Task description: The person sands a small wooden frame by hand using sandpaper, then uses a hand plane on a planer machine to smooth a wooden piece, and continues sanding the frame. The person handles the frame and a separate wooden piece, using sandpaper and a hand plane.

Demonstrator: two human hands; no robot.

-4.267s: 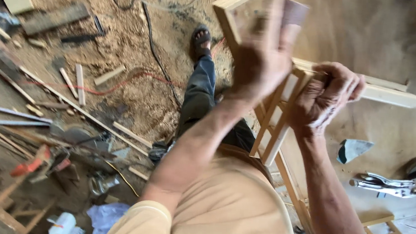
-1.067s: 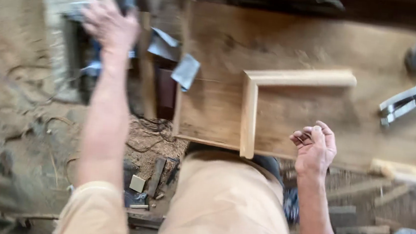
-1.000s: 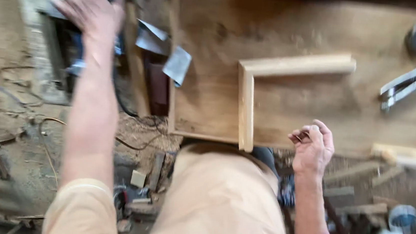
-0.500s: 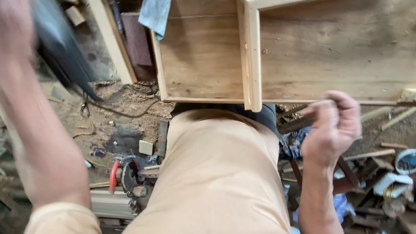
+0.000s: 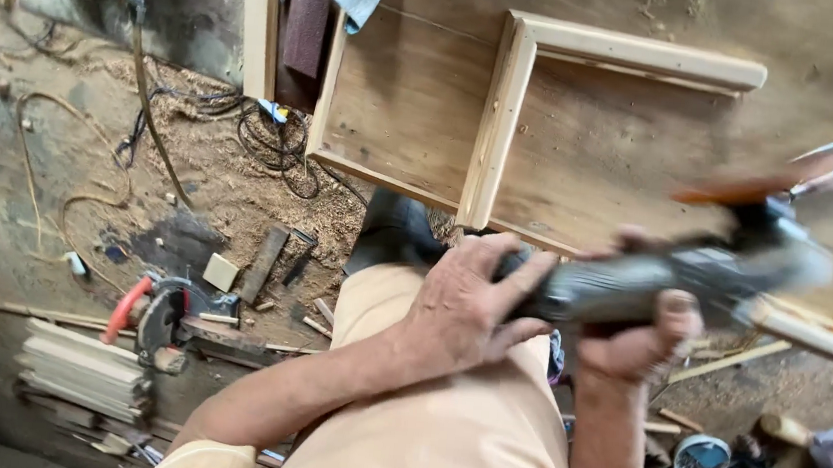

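The power tool [image 5: 654, 280] in my hands has a grey body that looks like matt metal or plastic, blurred, with a dark casing near its head. The wooden frame [image 5: 507, 121] is pale, raw, smooth-planed timber, lying on a browner, dusty plywood tabletop [image 5: 408, 103]. Rough sawdust [image 5: 231, 178] covers the floor.

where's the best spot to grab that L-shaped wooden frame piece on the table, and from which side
Probably the long leg of the wooden frame piece, near its lower end. That end reaches the table edge closest to the person, so fingers could come in from that near side and wrap its narrow width. Both the left hand and right hand are on the power tool now.
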